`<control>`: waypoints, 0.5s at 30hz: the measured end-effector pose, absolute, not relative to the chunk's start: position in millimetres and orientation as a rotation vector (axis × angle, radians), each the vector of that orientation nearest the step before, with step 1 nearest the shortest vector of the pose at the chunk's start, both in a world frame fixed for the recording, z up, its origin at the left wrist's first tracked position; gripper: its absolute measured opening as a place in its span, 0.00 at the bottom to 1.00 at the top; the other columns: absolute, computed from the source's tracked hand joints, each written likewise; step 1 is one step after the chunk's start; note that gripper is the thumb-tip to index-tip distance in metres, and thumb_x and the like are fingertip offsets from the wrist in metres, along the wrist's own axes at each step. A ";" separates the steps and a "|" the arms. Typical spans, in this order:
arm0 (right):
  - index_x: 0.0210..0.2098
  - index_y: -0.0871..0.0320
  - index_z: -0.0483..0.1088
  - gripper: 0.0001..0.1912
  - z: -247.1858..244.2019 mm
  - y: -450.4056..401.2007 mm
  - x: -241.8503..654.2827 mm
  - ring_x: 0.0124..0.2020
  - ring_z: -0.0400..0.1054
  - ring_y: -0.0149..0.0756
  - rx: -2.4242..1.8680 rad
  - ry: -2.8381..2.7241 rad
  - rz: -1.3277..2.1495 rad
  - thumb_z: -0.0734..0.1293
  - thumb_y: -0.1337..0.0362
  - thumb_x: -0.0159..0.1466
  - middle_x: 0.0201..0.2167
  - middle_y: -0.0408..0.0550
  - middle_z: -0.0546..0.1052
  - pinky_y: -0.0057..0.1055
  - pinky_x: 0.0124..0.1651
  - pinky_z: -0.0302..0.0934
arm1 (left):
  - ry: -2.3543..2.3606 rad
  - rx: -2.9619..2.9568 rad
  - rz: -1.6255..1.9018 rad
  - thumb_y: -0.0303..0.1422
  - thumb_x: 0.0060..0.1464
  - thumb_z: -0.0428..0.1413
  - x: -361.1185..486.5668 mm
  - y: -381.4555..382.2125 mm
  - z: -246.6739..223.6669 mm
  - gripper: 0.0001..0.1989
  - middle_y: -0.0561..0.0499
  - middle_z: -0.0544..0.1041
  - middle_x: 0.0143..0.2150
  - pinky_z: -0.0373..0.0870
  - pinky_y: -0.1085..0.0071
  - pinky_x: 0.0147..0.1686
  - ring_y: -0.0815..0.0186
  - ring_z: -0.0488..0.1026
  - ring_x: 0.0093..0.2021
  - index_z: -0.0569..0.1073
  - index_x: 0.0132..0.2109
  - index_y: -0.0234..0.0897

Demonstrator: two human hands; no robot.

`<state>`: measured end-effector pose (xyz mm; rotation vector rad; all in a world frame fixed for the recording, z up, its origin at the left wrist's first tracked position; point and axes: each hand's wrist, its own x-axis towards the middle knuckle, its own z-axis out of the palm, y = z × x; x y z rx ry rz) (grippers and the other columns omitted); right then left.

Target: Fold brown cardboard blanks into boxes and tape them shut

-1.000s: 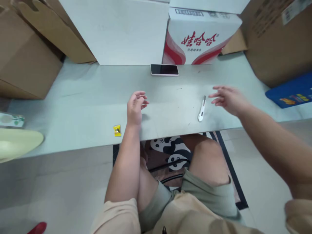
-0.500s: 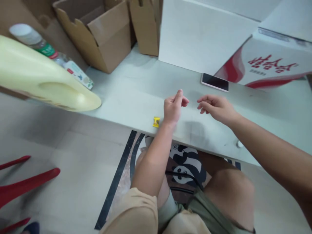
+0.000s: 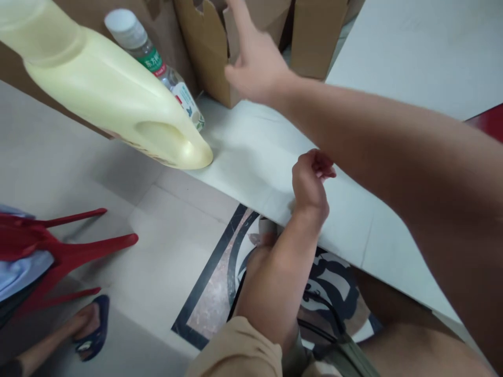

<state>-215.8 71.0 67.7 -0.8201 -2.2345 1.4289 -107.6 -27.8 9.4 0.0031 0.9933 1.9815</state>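
My right hand [image 3: 257,65] reaches across to the front of an open brown cardboard box [image 3: 208,57], its fingers apart and nothing seen in them. My left hand [image 3: 312,175] is above the table's near edge, below my right forearm, with its fingers curled; what they hold, if anything, is hidden. To the left of my right hand, a clear bottle with a white cap and green label [image 3: 151,62] stands behind a large pale yellow bottle [image 3: 129,94].
The pale table [image 3: 251,152] runs diagonally. Another brown box [image 3: 316,39] and a large white box [image 3: 416,52] are at the back. On the floor at left are a red stool [image 3: 90,248] and another person's sandalled foot [image 3: 92,324].
The view has turned left. My right hand has moved left and forward to the cardboard box, its fingers spreading. The yellow wrapped piece and the phone are no longer seen.
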 end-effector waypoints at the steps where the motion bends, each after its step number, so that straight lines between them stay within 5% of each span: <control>1: 0.44 0.66 0.66 0.23 67.3 75.1 -212.8 0.48 0.78 0.35 -0.825 -2.242 1.419 0.49 0.54 0.72 0.38 0.45 0.78 0.32 0.48 0.69 | 1.014 0.016 1.975 0.38 0.68 0.40 -109.9 -29.2 8.8 0.21 0.52 0.65 0.24 0.66 0.68 0.32 0.72 0.64 0.25 0.59 0.26 0.38; 5: 0.38 0.69 0.64 0.30 73.6 87.8 -200.5 0.54 0.75 0.42 -0.834 -2.341 1.200 0.41 0.54 0.70 0.41 0.47 0.76 0.37 0.49 0.66 | 1.143 0.086 1.924 0.42 0.69 0.37 -117.9 -33.3 5.7 0.23 0.50 0.70 0.28 0.69 0.67 0.35 0.70 0.71 0.31 0.62 0.28 0.37; 9: 0.45 0.72 0.66 0.28 92.5 85.9 -200.2 0.64 0.63 0.56 -1.041 -2.623 0.577 0.50 0.51 0.69 0.49 0.52 0.74 0.53 0.60 0.56 | 1.235 0.178 1.924 0.46 0.70 0.34 -118.6 -33.1 0.8 0.25 0.48 0.75 0.34 0.72 0.64 0.38 0.66 0.76 0.39 0.64 0.31 0.37; 15: 0.54 0.64 0.72 0.25 98.8 92.1 -101.7 0.57 0.69 0.41 -1.109 -2.373 0.567 0.54 0.56 0.70 0.48 0.46 0.76 0.42 0.61 0.58 | 1.521 0.416 2.018 0.50 0.69 0.31 -112.1 -34.1 -15.2 0.28 0.50 0.74 0.34 0.72 0.63 0.40 0.65 0.76 0.41 0.65 0.33 0.38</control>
